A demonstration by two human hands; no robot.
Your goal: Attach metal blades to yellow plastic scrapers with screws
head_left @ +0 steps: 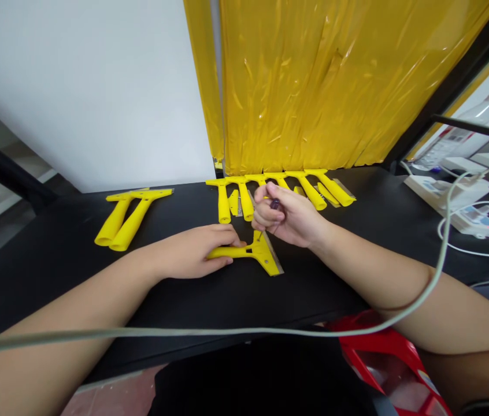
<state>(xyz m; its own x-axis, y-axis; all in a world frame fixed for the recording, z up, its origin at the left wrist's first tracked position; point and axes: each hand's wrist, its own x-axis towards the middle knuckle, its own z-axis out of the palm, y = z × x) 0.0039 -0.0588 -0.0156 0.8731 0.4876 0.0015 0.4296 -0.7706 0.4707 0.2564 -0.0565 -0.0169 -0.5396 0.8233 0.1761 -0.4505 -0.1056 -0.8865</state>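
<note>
My left hand [199,248] is closed around the handle of a yellow scraper [265,257] that lies on the black table. The scraper's wide head points right, with a thin metal blade along its edge and a screw showing near the lower end. In my right hand [292,215], curled fingers grip a small screwdriver [275,204] with a dark handle. Its thin shaft slants down to the upper part of the scraper head; whether the tip sits in a screw is too small to tell.
Behind my hands, several yellow scrapers [314,190] stand in a row by the yellow plastic sheeting [296,86]. Two more scrapers [134,216] lie at the left. White power strips [465,202] and a bottle [461,130] are at the right. A pale cable [244,331] crosses the foreground.
</note>
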